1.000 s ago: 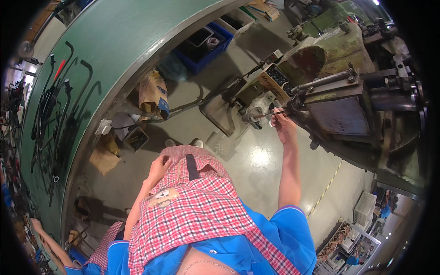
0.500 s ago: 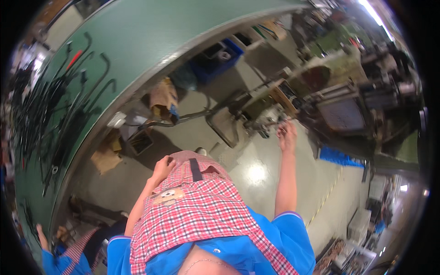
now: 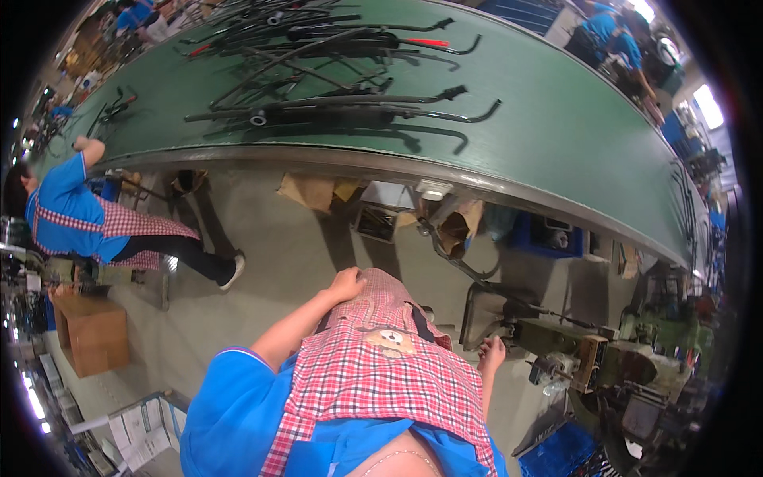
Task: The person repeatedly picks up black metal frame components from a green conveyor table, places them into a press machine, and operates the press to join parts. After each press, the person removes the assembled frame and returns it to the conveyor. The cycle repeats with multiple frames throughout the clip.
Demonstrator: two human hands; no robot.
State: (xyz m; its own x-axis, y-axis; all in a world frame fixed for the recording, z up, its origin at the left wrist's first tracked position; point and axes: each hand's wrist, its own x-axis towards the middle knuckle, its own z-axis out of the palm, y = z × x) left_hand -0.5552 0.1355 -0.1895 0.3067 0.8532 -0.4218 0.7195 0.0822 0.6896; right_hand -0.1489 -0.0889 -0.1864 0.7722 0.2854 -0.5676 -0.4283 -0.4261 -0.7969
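My left hand rests against the front of my red checked apron, its fingers curled; what they hold, if anything, is hidden. To the right of the apron is my right hand, fingers drawn together, beside a dark flat panel and left of a green machine. Anything in its fingertips is too small to make out. Beyond both hands, a pile of black bent metal tubes lies on the long green table, one with a red part.
Under the table stand a blue bin, an open paper bag and a small box. A co-worker stands at the left by the table. A cardboard box is at lower left, a blue crate at lower right.
My view has swung left, toward the table, so the tubes now lie straight ahead. My right hand has left the machine and drawn back beside the apron. My left hand stays at the apron.
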